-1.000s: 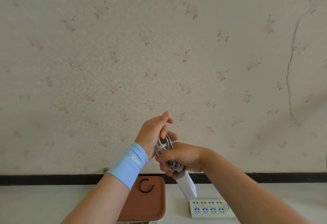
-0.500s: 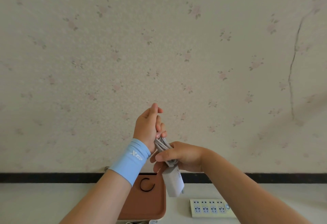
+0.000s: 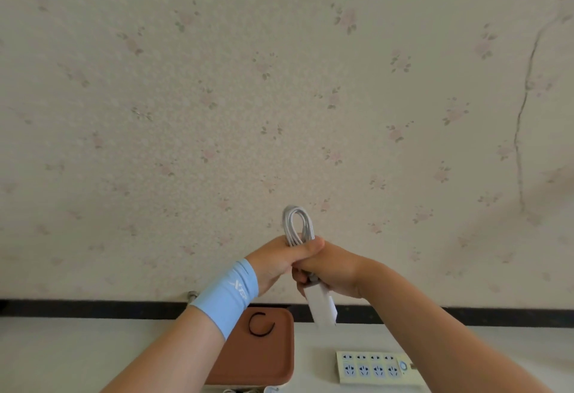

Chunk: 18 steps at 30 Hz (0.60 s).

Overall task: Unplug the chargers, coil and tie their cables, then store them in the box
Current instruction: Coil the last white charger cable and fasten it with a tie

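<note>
Both my hands are raised in front of the wall, pressed together around a coiled white charger cable [image 3: 297, 224]. Its loops stick up above my fists. My left hand [image 3: 275, 260], with a light blue wristband, grips the coil from the left. My right hand [image 3: 330, 268] closes on it from the right. The white charger block [image 3: 321, 305] hangs below my right hand, tilted. A black tie [image 3: 261, 324], bent into an open ring, lies on a brown tray [image 3: 248, 364] on the table below.
A cream power strip [image 3: 372, 368] with several empty sockets lies on the white table right of the tray. A black baseboard [image 3: 93, 308] runs along the flowered wall. Some white cable ends [image 3: 245, 389] show at the bottom edge under the tray.
The coil has been turned so its loops now stand up above my hands. My left hand closed from an open pinch into a full grip. The charger block swung from left to right below.
</note>
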### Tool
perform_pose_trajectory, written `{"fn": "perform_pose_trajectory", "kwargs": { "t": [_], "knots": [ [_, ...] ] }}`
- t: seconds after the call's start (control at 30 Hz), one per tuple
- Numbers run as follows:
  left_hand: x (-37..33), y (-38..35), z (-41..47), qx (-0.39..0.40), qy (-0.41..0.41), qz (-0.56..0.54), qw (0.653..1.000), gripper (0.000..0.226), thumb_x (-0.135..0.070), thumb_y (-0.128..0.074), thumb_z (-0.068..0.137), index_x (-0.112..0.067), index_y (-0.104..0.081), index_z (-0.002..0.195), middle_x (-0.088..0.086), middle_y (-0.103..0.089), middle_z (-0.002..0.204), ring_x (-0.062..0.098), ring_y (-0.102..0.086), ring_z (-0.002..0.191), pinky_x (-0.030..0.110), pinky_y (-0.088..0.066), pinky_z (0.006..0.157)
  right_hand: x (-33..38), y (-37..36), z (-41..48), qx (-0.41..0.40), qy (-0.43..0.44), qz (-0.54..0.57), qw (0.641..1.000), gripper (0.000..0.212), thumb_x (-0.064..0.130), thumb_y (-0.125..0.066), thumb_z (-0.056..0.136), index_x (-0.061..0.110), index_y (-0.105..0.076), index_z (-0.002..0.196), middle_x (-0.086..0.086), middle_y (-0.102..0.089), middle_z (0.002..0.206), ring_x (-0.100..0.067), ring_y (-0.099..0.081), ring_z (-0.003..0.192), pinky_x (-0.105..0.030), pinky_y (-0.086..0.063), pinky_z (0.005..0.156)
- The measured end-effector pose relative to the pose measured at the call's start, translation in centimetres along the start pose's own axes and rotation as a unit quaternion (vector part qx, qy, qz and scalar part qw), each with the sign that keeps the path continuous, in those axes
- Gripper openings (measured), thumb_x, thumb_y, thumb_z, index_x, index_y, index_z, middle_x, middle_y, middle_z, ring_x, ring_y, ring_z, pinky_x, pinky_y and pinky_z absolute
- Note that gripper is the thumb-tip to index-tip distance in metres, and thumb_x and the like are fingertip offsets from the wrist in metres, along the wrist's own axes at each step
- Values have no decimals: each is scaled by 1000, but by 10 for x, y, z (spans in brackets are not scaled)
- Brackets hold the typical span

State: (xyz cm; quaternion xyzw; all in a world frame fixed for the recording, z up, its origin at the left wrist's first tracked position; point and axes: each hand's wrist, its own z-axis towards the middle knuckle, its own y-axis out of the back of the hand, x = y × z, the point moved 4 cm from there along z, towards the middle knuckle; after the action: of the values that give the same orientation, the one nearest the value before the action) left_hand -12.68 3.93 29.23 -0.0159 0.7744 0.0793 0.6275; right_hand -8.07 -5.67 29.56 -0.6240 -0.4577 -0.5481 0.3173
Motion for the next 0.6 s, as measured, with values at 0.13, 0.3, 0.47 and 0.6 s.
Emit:
{"fn": "perform_pose_trajectory", "kwargs": {
  "t": [0.13,0.3,0.47,0.6],
  "knots": [
    [-2,3,3,-50,-20,5,999,35,-54,-61,89,-25,-75,104,-3,-75,106,15,-66,108,36,-47,104,3,0,-1,-5,17,0,1000,17,2,-62,89,12,-61,103,-2,-60,77,-12,-58,72,-32,-51,76],
    [-11,12,1,-43,-63,-136,988,28,-36,-53,98,-11,-66,96,1,-72,119,24,-65,114,44,-46,106,-6,7,1,37,-26,117,992,33,9,-68,92,4,-63,124,-10,-69,108,-24,-66,103,-40,-52,100],
    [-18,21,-3,-21,-58,-318,946,22,-33,-43,103,-14,-51,95,14,-69,121,35,-68,109,43,-56,90,-18,11,0,104,-99,127,981,35,33,-62,97,15,-57,127,-15,-61,116,-30,-62,105,-46,-53,87],
    [-10,25,0,-45,-66,-321,944,26,-31,-46,102,-13,-51,120,11,-69,122,29,-67,112,40,-53,91,-17,11,7,17,-61,138,988,44,15,-66,88,9,-52,130,-11,-60,107,-22,-60,89,-34,-47,67]
  ]
}}
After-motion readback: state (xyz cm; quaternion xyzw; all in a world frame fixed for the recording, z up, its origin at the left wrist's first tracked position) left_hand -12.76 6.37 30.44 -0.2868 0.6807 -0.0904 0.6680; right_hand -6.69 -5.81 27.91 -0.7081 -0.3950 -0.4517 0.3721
